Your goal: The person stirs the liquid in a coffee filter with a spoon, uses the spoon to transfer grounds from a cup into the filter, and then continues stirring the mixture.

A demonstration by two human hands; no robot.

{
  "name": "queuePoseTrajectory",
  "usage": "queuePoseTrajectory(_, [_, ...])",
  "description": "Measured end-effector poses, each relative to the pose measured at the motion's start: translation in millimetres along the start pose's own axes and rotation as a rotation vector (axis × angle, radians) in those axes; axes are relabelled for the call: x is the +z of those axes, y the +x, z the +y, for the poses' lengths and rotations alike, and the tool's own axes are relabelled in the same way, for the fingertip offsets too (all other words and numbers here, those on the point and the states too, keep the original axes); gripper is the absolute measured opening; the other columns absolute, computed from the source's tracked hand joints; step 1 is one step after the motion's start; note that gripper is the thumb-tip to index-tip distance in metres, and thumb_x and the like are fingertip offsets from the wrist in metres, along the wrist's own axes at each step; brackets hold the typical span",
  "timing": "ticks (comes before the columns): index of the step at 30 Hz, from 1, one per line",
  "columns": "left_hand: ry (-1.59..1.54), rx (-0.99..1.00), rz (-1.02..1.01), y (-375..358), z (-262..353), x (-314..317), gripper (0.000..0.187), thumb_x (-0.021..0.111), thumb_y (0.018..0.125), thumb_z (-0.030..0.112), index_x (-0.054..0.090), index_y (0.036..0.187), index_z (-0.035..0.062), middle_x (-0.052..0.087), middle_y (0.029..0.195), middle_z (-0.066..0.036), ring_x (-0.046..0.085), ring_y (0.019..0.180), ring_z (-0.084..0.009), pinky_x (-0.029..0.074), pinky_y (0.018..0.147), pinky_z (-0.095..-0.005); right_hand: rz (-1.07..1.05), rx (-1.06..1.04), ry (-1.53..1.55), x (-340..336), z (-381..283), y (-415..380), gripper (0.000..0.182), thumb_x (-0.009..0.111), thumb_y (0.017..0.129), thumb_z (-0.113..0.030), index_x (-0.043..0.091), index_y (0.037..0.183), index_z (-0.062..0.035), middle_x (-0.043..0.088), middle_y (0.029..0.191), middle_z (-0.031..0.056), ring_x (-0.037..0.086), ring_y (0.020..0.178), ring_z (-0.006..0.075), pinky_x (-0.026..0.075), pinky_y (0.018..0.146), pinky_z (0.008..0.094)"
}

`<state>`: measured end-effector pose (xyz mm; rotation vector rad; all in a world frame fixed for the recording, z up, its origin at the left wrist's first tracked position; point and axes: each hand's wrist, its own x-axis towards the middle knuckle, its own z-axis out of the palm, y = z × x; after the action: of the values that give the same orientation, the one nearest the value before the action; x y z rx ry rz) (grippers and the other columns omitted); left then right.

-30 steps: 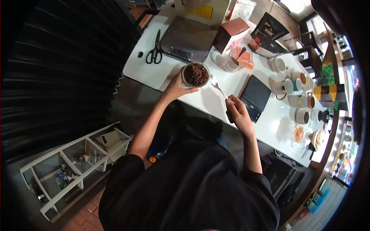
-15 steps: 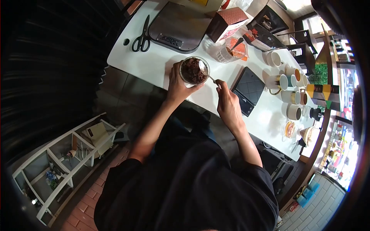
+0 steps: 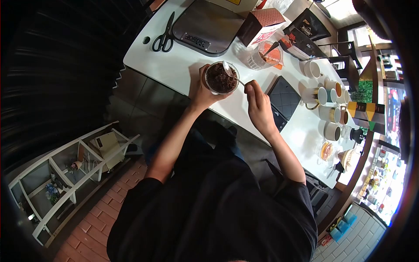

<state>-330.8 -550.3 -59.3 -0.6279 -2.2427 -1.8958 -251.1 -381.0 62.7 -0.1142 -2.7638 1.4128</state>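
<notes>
My left hand (image 3: 203, 92) is wrapped round a clear glass (image 3: 215, 92) at the near edge of the white table. Dark brown crumbly stuff (image 3: 219, 78) fills the glass close to its rim. A metal spoon (image 3: 226, 67) is held by the end of its handle in my right hand (image 3: 258, 102), fingers closed. The bowl of the spoon rests on the far side of the crumbs, just inside the rim. To the right of my right hand lies a black flat scale (image 3: 283, 98).
Black scissors (image 3: 164, 38) lie left of a metal plate marked NORDIC (image 3: 208, 30). Beyond the glass stand a tumbler with orange contents (image 3: 264, 56) and a patterned box (image 3: 261, 26). Several cups (image 3: 315, 95) and a glass coffee dripper (image 3: 347, 160) occupy the table's right side.
The spoon's bowl has shifted a little up and left, toward the far rim. My right hand has moved slightly to the right with it. My left hand still holds the glass.
</notes>
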Motion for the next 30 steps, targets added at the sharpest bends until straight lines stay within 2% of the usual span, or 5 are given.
queuePoseTrajectory(2, [0.051, 0.041, -0.049, 2, 1, -3, 0.098, 0.096, 0.063, 0.034, 0.041, 0.135, -0.0011, 0.056, 0.127, -0.016, 0.058, 0.118, -0.0281, 0.048, 0.100, -0.0413, 0.025, -0.028, 0.120, 4, 9, 3, 0.020, 0.049, 0.106, -0.018, 0.050, 0.097, 0.0001, 0.050, 0.059, 0.0137, 0.052, 0.055, 0.0330, 0.042, 0.058, 0.0398])
queuePoseTrajectory(3, [0.100, 0.082, -0.100, 4, 2, -5, 0.097, 0.096, 0.065, 0.028, 0.039, 0.137, -0.0010, 0.054, 0.128, -0.016, 0.058, 0.118, -0.0259, 0.050, 0.099, -0.0395, 0.025, -0.031, 0.118, 3, 8, 4, 0.020, 0.049, 0.106, -0.018, 0.050, 0.097, 0.0001, 0.050, 0.059, 0.0137, 0.052, 0.055, 0.0330, 0.042, 0.058, 0.0398])
queuePoseTrajectory(6, [0.022, 0.019, -0.142, 5, 5, -8, 0.090, 0.096, 0.065, 0.028, 0.044, 0.133, -0.0010, 0.061, 0.122, -0.015, 0.062, 0.113, -0.0252, 0.052, 0.096, -0.0388, -0.232, 0.214, 0.406, -3, 10, 10, 0.023, 0.052, 0.106, -0.023, 0.055, 0.094, -0.0033, 0.042, 0.058, -0.0062, 0.039, 0.054, 0.0012, 0.029, 0.048, 0.0256])
queuePoseTrajectory(16, [0.051, 0.029, -0.121, 8, 10, -9, 0.082, 0.095, 0.066, 0.026, 0.050, 0.130, 0.0002, 0.065, 0.117, -0.014, 0.066, 0.108, -0.0247, 0.053, 0.093, -0.0377, -0.327, 0.346, 0.613, -15, 3, 15, 0.032, 0.051, 0.107, -0.028, 0.058, 0.088, -0.0039, 0.041, 0.055, -0.0062, 0.034, 0.045, 0.0029, 0.028, 0.042, 0.0248])
queuePoseTrajectory(30, [0.006, 0.036, -0.070, 9, 12, -7, 0.078, 0.095, 0.063, 0.035, 0.059, 0.124, 0.0020, 0.066, 0.119, -0.014, 0.064, 0.111, -0.0288, 0.051, 0.095, -0.0420, -0.269, 0.391, 0.373, -11, 13, 7, 0.031, 0.053, 0.104, -0.028, 0.060, 0.087, -0.0027, 0.044, 0.056, -0.0032, 0.038, 0.045, 0.0051, 0.030, 0.042, 0.0267])
